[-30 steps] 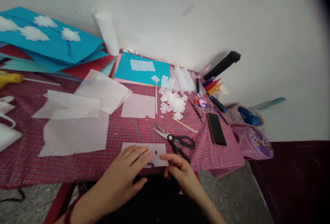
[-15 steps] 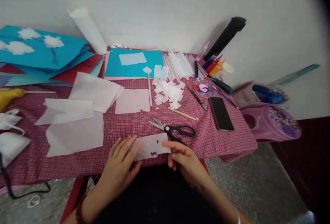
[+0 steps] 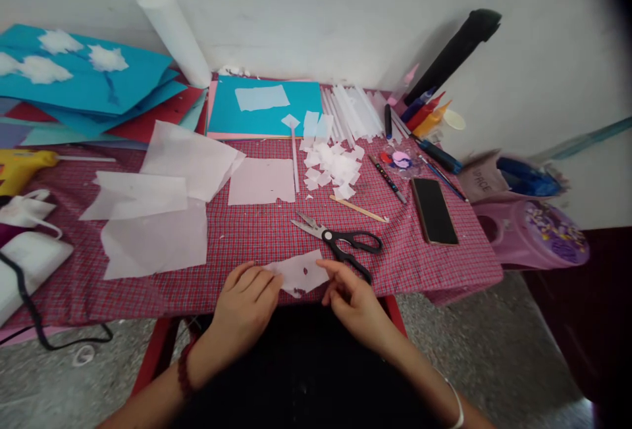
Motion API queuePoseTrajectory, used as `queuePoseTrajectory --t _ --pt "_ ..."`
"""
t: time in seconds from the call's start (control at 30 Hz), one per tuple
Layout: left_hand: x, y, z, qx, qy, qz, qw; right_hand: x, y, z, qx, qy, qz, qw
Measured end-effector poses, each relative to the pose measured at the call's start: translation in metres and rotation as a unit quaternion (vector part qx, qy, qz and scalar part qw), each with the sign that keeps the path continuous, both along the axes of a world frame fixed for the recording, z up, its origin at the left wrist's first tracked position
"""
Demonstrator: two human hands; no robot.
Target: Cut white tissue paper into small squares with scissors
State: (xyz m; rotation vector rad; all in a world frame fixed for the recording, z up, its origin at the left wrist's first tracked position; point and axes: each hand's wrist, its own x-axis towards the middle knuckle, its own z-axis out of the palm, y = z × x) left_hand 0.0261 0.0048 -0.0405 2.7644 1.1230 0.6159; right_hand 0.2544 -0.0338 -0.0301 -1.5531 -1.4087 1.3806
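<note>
A strip of thin white paper (image 3: 300,270) with ragged small holes lies at the table's front edge, between my hands. My left hand (image 3: 249,304) covers its left end, the fingers curled together over it. At the right end, my right hand (image 3: 356,302) grips the paper's edge between fingers and thumb. Just beyond the strip lie black-handled scissors (image 3: 336,237), blades parted, one handle loop close to my right fingers. Farther back sit a square of thin paper (image 3: 261,181), a heap of small white paper pieces (image 3: 333,166) and a thin stick with a paper tip (image 3: 295,159).
Larger thin sheets (image 3: 155,238) overlap at left, near a yellow glue gun (image 3: 24,167). Blue card sheets (image 3: 222,103) lie at the back beside white sticks (image 3: 353,110). On the right are a phone (image 3: 434,210), a pen (image 3: 388,179) and a wooden stick (image 3: 358,208).
My left hand has curled its fingers and shifted right over the strip's left end. The paper has bent and crumpled slightly. The whole view has shifted a little.
</note>
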Motion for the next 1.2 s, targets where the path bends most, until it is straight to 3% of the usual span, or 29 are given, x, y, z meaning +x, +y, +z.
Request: queuePoseTrajectory --t 0.33,0.53,0.83,1.03,1.2 --pt "-0.004 0.009 0.007 -0.024 -0.008 0.035 0.999 0.000 0.016 0.002 0.095 -0.152 0.054 0.982" --pt "-0.029 0.001 0.019 -0.051 -0.062 -0.031 0.996 -0.001 0.019 0.005 0.060 -0.153 0.017 0.986" --pt "-0.061 -0.024 -0.002 -0.037 0.036 -0.041 0.998 0.000 0.019 0.007 0.052 -0.163 0.029 0.985" --pt "-0.058 -0.024 -0.010 -0.040 -0.059 0.027 0.997 0.003 0.011 -0.002 0.061 -0.196 0.038 0.978" --pt "-0.051 -0.017 -0.001 -0.116 -0.138 0.056 0.982 0.001 0.013 0.004 0.101 -0.211 0.065 0.970"
